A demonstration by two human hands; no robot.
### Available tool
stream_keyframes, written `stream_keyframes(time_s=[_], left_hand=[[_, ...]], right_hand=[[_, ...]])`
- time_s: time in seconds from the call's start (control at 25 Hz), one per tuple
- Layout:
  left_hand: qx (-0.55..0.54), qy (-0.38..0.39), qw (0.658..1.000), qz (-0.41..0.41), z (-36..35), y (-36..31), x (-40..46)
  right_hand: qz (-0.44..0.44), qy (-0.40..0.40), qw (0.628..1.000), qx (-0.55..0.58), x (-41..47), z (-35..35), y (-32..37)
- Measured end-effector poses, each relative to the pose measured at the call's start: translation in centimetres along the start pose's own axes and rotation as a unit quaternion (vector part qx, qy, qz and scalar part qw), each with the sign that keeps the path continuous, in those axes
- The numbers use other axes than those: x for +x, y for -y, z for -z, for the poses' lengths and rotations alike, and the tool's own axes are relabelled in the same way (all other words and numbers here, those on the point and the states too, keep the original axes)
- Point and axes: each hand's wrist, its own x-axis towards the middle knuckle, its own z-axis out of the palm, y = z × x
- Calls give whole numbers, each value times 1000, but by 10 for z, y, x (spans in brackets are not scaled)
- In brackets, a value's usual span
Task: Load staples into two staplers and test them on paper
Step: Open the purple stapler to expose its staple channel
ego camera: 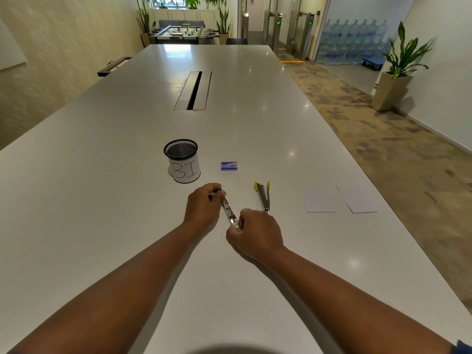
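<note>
A silver metal stapler (228, 210) is held between both hands just above the white table (255, 129). My left hand (203, 204) pinches its far end and my right hand (255, 232) grips its near end. A second stapler (264, 195) with yellow tips lies opened in a V on the table, to the right of my hands. A small blue staple box (229, 166) sits beyond the hands. Two white paper sheets (320, 199) (357, 199) lie flat at the right.
A black mesh pen cup (182, 160) with a white label marked "BI" stands left of the staple box. A cable slot (194, 90) is set into the table's middle. The table's right edge runs close past the papers.
</note>
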Motion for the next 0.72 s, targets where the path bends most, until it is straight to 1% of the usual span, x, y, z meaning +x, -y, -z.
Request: stream_keyframes(time_s=[0.2,0.32,0.44,0.52,0.6,0.72], left_hand=[[80,65,993,-63,6,-5,7],[94,76,989,-79,8,-2,10],[121,87,982,-113,9,1,12],[128,76,982,-115,10,2,13],[130,60,984,-106,10,2,12],[141,61,982,-113,7,2,13]], right_hand=[[33,-2,999,-8,1,-3,-1],[49,-4,999,-23,1,-7,0],[61,2,998,-29,2,-8,0],[57,31,998,-17,7,-5,-2],[41,78,996,1,15,1,-3],[20,141,989,33,26,12,-5]])
